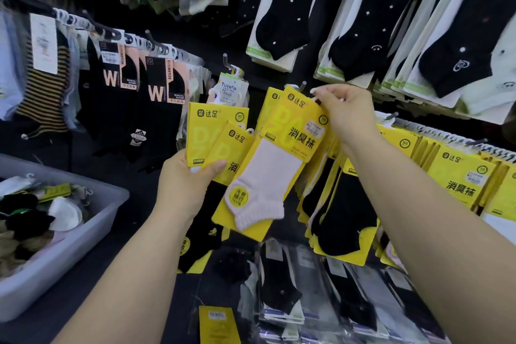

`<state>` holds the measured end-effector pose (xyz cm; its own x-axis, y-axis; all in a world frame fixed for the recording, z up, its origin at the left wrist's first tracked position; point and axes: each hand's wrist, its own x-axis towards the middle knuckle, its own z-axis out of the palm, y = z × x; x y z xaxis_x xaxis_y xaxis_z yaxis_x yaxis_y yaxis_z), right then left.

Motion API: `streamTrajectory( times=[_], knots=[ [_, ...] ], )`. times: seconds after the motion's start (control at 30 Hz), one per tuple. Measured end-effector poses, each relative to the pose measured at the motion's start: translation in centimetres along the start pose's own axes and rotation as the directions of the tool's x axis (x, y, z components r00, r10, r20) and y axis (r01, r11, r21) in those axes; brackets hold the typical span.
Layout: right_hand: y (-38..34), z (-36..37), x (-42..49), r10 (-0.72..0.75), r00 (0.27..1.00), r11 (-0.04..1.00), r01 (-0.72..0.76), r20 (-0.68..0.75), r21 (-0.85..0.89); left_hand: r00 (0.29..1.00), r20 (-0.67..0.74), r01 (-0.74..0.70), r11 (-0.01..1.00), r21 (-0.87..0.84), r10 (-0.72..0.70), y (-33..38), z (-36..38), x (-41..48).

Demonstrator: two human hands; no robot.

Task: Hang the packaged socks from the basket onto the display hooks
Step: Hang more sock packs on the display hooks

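Note:
My right hand point(344, 114) pinches the top corner of a yellow sock pack with a pale pink sock point(265, 173), holding it up at a display hook point(303, 85) in the middle of the wall. My left hand point(184, 184) grips two more yellow packs point(212, 142), fanned upward, just left of the first pack. The grey basket point(92, 234) stands at the lower left with several loose sock packs inside.
Rows of hooks carry black and striped socks point(44, 86) at left, black dotted socks point(282, 11) above, and yellow packs point(460, 179) at right. More packaged black socks point(282, 285) lie low in front.

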<state>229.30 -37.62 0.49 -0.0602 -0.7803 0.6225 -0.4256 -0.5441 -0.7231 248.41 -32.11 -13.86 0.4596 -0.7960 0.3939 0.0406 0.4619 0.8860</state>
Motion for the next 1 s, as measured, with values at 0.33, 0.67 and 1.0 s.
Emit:
streamTrajectory(
  times=[0.33,0.67,1.0],
  knots=[
    [0.7,3.4,3.3,0.099,0.995,0.995,-0.1,-0.03,-0.025,0.999,-0.035,0.018,0.996,0.087,-0.015,0.0,-1.3,0.5],
    [1.3,3.6,-4.3,0.365,0.88,0.748,-0.471,0.303,0.468,0.996,-0.069,-0.038,0.99,0.133,0.047,2.0,-1.2,0.4],
    [-0.4,4.4,-5.6,0.086,0.947,0.992,-0.11,0.311,0.058,0.992,0.051,0.122,0.992,-0.046,-0.119,2.0,-0.6,-0.4]
  ],
)
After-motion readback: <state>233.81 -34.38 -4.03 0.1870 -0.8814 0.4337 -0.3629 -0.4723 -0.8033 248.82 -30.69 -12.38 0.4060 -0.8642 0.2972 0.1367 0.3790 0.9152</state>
